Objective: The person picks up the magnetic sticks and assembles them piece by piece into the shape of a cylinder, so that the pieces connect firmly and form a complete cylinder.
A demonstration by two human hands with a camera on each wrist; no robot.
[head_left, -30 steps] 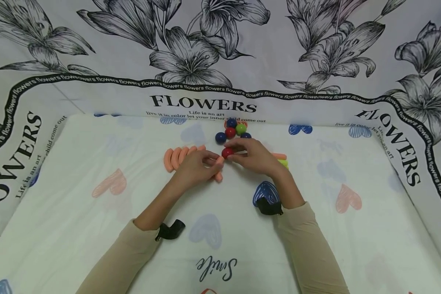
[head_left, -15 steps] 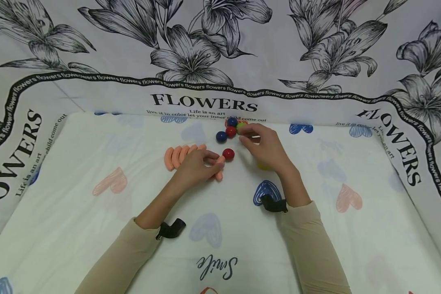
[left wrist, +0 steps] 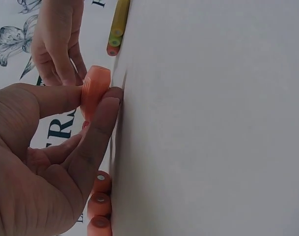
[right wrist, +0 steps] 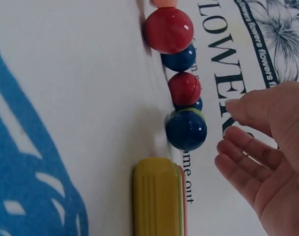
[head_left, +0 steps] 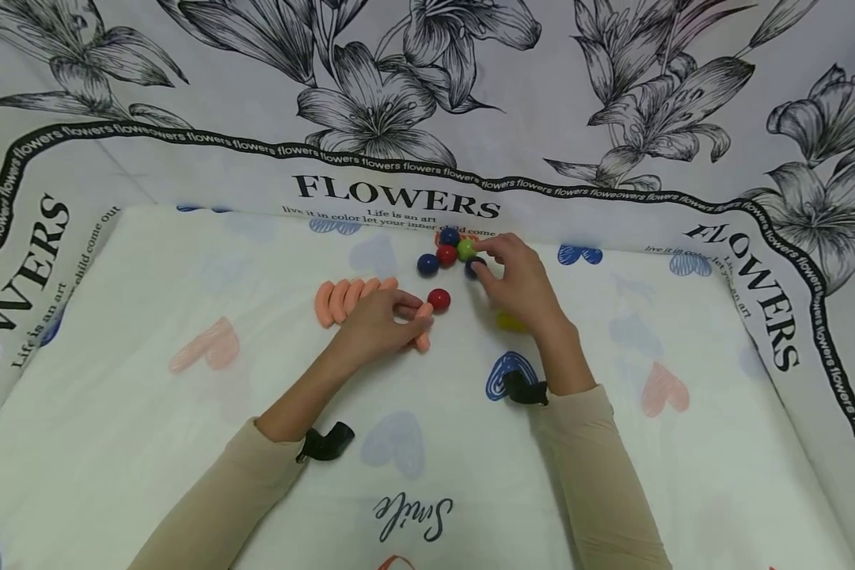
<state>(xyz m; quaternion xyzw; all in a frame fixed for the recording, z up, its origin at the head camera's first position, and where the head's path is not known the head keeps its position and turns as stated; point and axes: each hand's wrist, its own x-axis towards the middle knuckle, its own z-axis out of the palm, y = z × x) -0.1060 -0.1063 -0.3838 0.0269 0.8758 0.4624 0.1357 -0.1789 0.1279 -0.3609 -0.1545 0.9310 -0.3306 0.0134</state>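
Observation:
My left hand (head_left: pixel 374 324) pinches a curved orange rod (left wrist: pixel 95 93) between thumb and fingers, close over the table. Beside its tip sits a glossy red ball (head_left: pixel 438 300) on the cloth. More curved orange rods (head_left: pixel 324 305) lie in a row to the left, partly covered by that hand; metal discs show on their ends in the left wrist view. My right hand (head_left: pixel 523 281) hovers at the ball cluster, its fingers loosely bent with a gap between thumb and fingertips. Nearest to it are a dark blue ball (right wrist: pixel 186 129) and a green ball (head_left: pixel 466 250).
Another red ball (head_left: pixel 446 255) and two more blue balls, one at the cluster's left (head_left: pixel 428 264), complete the group at the back. Yellow, green and orange straight rods, the yellow rod (right wrist: pixel 156 196) foremost, lie side by side under the right forearm. A flower-print cloth (head_left: pixel 399 190) rises behind.
My right hand has let go of the near red ball and moved right and away, over to the blue and green balls. The left hand keeps its pinch on the orange rod.

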